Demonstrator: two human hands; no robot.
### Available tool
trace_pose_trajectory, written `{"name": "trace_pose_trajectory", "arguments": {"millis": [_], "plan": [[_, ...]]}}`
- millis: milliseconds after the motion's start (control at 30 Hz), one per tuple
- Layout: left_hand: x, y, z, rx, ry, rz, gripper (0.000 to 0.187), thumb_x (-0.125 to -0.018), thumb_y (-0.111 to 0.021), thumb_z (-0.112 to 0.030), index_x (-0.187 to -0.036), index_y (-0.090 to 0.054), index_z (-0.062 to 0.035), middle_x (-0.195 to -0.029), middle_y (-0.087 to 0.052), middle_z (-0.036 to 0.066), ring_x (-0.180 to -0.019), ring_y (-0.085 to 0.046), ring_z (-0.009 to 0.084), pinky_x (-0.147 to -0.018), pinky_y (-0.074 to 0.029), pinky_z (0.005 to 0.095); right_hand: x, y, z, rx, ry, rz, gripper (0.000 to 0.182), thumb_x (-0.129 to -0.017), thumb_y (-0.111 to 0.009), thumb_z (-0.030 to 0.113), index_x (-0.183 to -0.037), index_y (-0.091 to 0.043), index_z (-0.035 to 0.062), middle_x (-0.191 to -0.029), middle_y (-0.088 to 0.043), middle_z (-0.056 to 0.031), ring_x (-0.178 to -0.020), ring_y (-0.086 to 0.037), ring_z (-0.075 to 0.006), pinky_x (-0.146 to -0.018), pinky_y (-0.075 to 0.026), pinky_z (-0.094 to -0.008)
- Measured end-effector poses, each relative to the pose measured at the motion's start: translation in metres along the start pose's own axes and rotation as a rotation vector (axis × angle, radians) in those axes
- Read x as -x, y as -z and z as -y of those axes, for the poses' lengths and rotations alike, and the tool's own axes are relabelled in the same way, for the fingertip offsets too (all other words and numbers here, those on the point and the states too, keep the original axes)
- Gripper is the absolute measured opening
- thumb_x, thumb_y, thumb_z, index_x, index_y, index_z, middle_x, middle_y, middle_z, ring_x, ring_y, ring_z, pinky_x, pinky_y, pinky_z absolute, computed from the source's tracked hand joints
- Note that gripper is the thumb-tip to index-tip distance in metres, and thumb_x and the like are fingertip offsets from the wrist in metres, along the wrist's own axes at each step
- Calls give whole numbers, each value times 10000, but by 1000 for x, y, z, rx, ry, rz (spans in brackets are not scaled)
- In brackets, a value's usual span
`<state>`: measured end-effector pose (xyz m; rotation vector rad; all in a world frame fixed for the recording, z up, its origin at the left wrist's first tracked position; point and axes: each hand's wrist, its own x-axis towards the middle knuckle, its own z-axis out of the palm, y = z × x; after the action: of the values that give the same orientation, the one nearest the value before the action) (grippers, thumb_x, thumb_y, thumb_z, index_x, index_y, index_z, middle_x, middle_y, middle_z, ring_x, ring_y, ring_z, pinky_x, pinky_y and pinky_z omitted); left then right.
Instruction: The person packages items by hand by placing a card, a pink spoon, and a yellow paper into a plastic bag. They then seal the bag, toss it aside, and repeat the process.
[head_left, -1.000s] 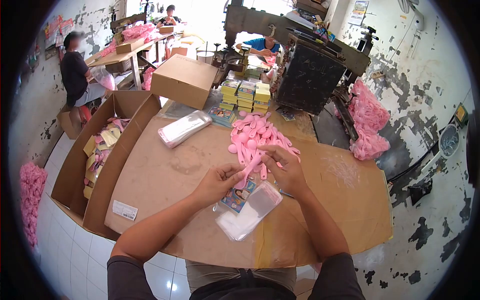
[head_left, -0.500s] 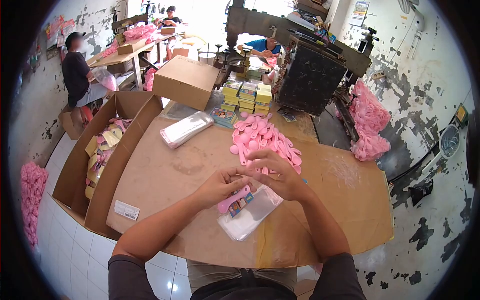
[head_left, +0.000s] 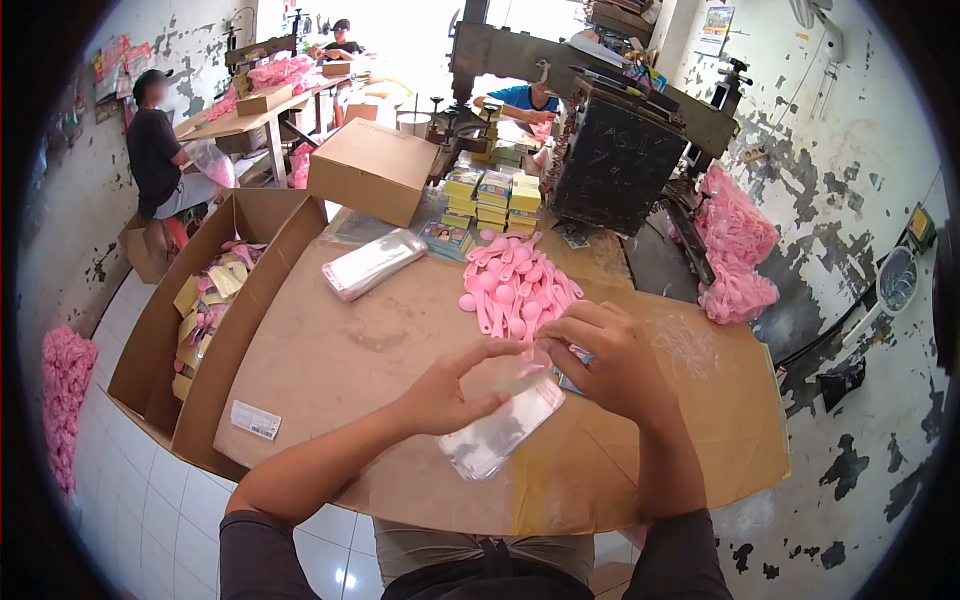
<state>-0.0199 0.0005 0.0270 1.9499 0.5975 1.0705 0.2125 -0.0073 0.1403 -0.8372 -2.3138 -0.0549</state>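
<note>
My left hand (head_left: pixel 450 388) is over the cardboard-covered table, thumb and index finger spread apart. Its index fingertip comes close to the fingers of my right hand (head_left: pixel 610 360), which are pinched together. From that pinch hangs a small clear plastic bag (head_left: pixel 528 374) with a pinkish tint; its contents are too blurred to make out. Beneath both hands lies a stack of clear bags (head_left: pixel 490 440). Part of a blue printed card (head_left: pixel 572 378) shows beside my right hand. Just beyond is a heap of pink plastic spoons (head_left: pixel 510 285).
Another bundle of clear bags (head_left: pixel 375 262) lies at the back left, near stacked cards (head_left: pixel 490 200). A long open carton (head_left: pixel 190 400) with packed pieces stands left. A closed box (head_left: pixel 372 168) and a black machine (head_left: pixel 620 155) stand behind. Other people sit farther back.
My right hand has moved right and slightly down. My left hand has opened, thumb and index spreading. The pink spoon and card seen under my left hand are no longer there.
</note>
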Motion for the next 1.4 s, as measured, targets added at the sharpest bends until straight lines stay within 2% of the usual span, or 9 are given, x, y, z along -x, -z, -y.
{"name": "trace_pose_trajectory", "arguments": {"millis": [133,233,433,733,833,1133,1233,1333,1400], "plan": [[-2,-9,-6,118,13,-30,455,-993,-656,-66,-1424,-527,0,-1403,-609,129,-1284,-597,185,-1098,-473,358,0,-1,4,-194,-133,11,96,-902,-726,96,-979,-734,40,-820,-678,-77,-697,-647,-215,-664,-503,-344],[-6,-10,-10,413,118,-59,390,-1028,-625,-79,-1400,-539,1,-1346,-644,117,-1207,-645,165,-1023,-527,316,-5,0,8,-272,-192,23,132,-929,-717,115,-1030,-729,31,-815,-682,-75,-693,-638,-177,-625,-493,-324],[-4,-7,-12,437,192,-154,320,-1053,-609,-119,-1335,-598,31,-1164,-720,96,-1047,-671,91,-856,-560,247,1,-23,-8,-336,-225,-41,217,-900,-742,82,-1110,-721,33,-825,-716,-41,-701,-623,-115,-635,-479,-277],[-2,-12,-2,348,127,-203,356,-1025,-615,-68,-1376,-585,-13,-1019,-771,74,-864,-686,61,-711,-539,231,1,-42,-8,116,100,-166,204,-792,-780,79,-984,-713,89,-1005,-656,-48,-975,-634,-243,-815,-485,-371],[3,-7,2,132,203,-139,430,-1014,-597,-4,-1432,-503,31,-1045,-765,125,-970,-723,125,-829,-583,268,3,-54,-6,204,111,-168,196,-779,-785,104,-966,-725,96,-981,-666,-32,-1034,-632,-235,-896,-448,-396],[4,-8,1,-187,121,-154,468,-950,-703,-73,-1371,-553,67,-874,-773,115,-617,-624,52,-520,-503,250,5,-64,-4,337,163,-120,207,-757,-774,101,-956,-723,71,-984,-663,-30,-1044,-622,-233,-917,-442,-394],[3,-9,2,-210,102,-159,485,-928,-723,-88,-1364,-567,56,-857,-774,103,-553,-582,54,-497,-474,262,6,-67,-6,362,189,-103,192,-753,-755,97,-937,-711,63,-976,-656,-37,-1058,-616,-227,-922,-444,-392],[3,-9,0,-282,84,-135,516,-914,-722,-145,-1389,-570,-13,-844,-769,118,-498,-613,202,-528,-508,347,6,-70,-11,418,217,-49,166,-753,-737,96,-905,-679,64,-951,-630,-43,-1035,-609,-227,-912,-447,-393],[6,-12,3,-268,90,-119,523,-921,-716,-150,-1406,-565,-28,-842,-768,119,-501,-618,216,-535,-511,356,7,-74,-16,378,179,-37,156,-750,-729,97,-881,-649,69,-935,-611,-48,-1002,-602,-237,-902,-447,-397]]}}
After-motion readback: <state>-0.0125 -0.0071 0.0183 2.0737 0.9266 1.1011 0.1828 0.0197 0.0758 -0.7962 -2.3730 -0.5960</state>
